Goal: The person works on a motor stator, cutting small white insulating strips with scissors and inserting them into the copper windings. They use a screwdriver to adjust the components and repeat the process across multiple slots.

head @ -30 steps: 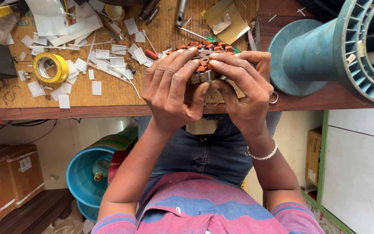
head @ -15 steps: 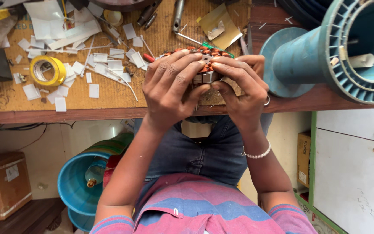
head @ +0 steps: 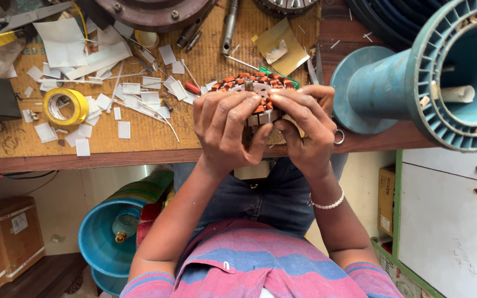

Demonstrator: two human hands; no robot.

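Two of my hands are wrapped around one round metal motor stator wound with orange copper coils point(head: 254, 88), which I hold at the near edge of the brown wooden workbench point(head: 139, 144). My left hand point(head: 224, 129) grips it from the left, fingers curled over its top and the thumb pressed up under its lower rim. My right hand point(head: 303, 128) closes on the right side, its fingertips point(head: 276, 99) pinching at the coils near the middle. The stator sits just above the bench edge, its far half showing past my knuckles.

To the left, well apart from my hands, a roll of yellow tape point(head: 64, 106) lies flat among many scattered white paper slips point(head: 125, 88). A small red-handled tool point(head: 192, 88) lies just beside the stator's left side. On the right, a large teal plastic spool point(head: 415, 83) lies on its side, near my right hand. A beaded silver bracelet point(head: 327, 203) circles my right wrist.
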